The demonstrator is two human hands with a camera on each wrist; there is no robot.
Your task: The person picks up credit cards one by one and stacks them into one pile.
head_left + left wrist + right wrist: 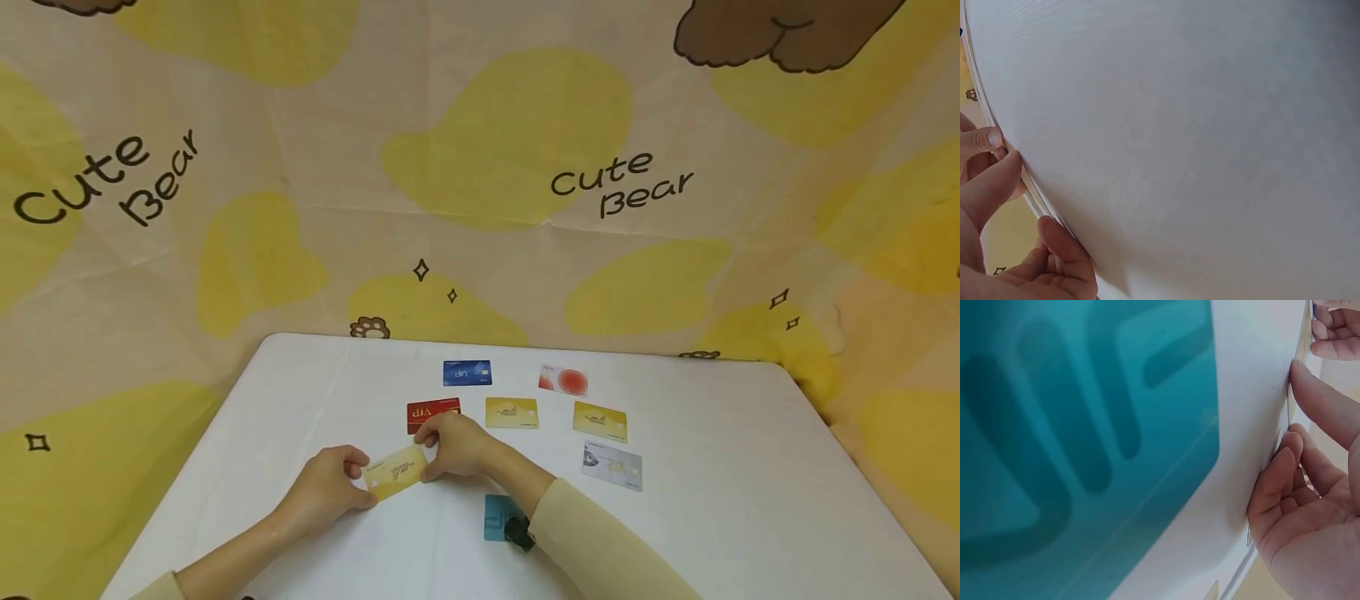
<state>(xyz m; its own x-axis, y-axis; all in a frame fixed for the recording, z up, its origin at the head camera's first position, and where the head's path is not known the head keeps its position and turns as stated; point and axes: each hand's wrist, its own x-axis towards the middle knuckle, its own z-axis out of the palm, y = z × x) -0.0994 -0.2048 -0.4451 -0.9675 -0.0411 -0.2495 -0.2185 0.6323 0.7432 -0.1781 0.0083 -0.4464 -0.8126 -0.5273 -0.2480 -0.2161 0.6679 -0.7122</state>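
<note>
A pale gold card (395,472) lies slanted between both hands at the left front of the white table. My left hand (322,487) pinches its left end, thumb at the lower corner and fingers at the upper one. Its right end is gripped by my right hand (463,446), with fingertips at the top corner and thumb below. Just behind the right fingers lies a red VIP card (432,414), partly covered by them. Under the right forearm, a teal card (497,517) is partly hidden; it looms large as a teal surface (1166,425) in the right wrist view.
Farther back on the table (300,392) lie a blue VIP card (467,373) and a white card with a red circle (562,380). Two gold cards, one central (512,413) and one farther right (600,422), lie nearer, with a silver VIP card (612,466) below. A printed cloth (480,167) hangs behind.
</note>
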